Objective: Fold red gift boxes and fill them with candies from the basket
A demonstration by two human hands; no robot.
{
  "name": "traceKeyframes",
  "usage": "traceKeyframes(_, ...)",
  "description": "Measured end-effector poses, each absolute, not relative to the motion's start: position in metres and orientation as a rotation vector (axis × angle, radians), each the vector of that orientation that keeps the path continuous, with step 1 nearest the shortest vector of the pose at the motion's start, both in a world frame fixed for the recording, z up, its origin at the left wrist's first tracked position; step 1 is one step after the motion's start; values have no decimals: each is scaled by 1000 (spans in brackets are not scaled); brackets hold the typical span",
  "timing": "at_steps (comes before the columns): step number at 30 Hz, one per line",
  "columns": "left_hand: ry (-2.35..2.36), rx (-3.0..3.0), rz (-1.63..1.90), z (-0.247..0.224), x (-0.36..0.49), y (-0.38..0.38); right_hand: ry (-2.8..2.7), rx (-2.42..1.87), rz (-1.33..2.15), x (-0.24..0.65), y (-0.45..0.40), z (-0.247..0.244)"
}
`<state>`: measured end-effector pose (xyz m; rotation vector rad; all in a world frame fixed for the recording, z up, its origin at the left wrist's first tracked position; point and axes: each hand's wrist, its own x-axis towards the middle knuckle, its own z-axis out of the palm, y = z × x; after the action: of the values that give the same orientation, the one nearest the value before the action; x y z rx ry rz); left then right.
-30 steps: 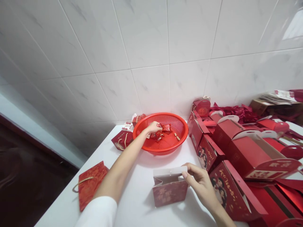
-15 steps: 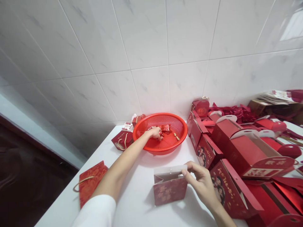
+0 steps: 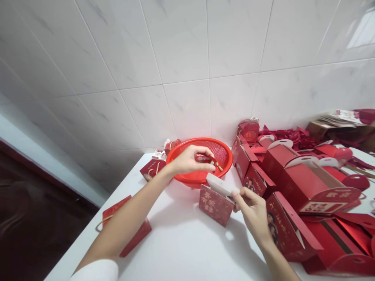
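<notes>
My left hand (image 3: 189, 160) is above the near side of the red plastic basket (image 3: 222, 146), its fingers closed round shiny red wrapped candy (image 3: 201, 157). How many pieces it holds I cannot tell. A small patterned red gift box (image 3: 216, 206) with gold characters is tilted over the table, its top open and its pale flap up. My right hand (image 3: 254, 210) pinches that box at its right upper edge. Behind my left fingers, a few peanuts (image 3: 219, 167) lie in the basket; the hand hides much of the basket's floor.
Red cartons (image 3: 313, 183) crowd the right side, with dark red ribbons (image 3: 290, 136) behind them. A red bag (image 3: 136, 238) with a rope handle lies at the left, partly under my left forearm. Another red box (image 3: 150, 168) stands left of the basket. A tiled wall (image 3: 187, 113) rises behind.
My left hand has come up out of the basket with red candy, toward the gift box. My right hand has turned and tilted the box and brought it nearer the basket.
</notes>
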<state>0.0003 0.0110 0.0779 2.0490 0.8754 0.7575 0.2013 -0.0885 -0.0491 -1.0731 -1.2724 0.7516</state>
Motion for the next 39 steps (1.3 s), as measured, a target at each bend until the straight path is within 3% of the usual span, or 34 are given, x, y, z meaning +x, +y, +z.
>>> traceKeyframes(5,696,2379,659,65,12,-20,-1319,-1084,737,196,-88,-53)
traceKeyframes(12,840,2602,446,58,11,-20,-1277,-1036,769,198,-86,-54)
traceKeyframes(22,603,1947,836,46,26,-21,-1294,-1052,748,197,-87,-53)
traceKeyframes(34,596,2226,992,33,28,-20,-1301,-1032,746,199,-87,-54)
traceKeyframes(39,628,2280,765,46,14,-25,-1295,-1019,766,199,-86,-54)
